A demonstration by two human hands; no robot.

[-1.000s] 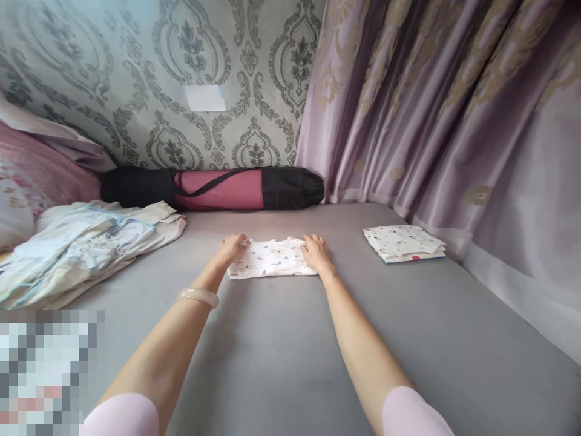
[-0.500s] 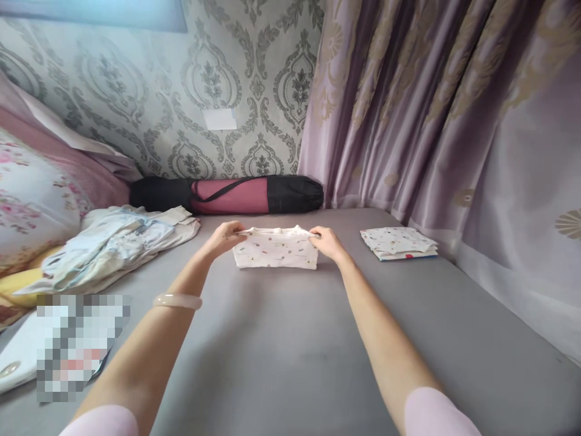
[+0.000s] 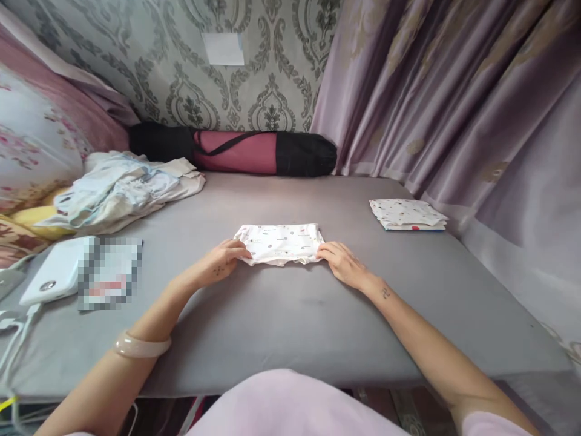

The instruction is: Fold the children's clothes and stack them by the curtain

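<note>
A small white printed garment [image 3: 280,243] lies folded into a rectangle on the grey bed sheet [image 3: 290,321]. My left hand [image 3: 221,264] pinches its near left corner, fingers closed on the cloth. At the near right corner my right hand [image 3: 341,264] grips the fabric the same way. A pale bangle [image 3: 141,346] sits on my left wrist.
A second folded printed garment [image 3: 407,214] lies at the right by the purple curtain [image 3: 454,97]. A heap of unfolded pale clothes [image 3: 122,191] is at the left, a rolled red mat in a black bag [image 3: 240,151] against the wall, a white power bank [image 3: 54,270] near the left edge.
My hands took the garment's far edge and folded it toward me, and now hold its near corners. The garment lies closer to me and the view has tilted down.
</note>
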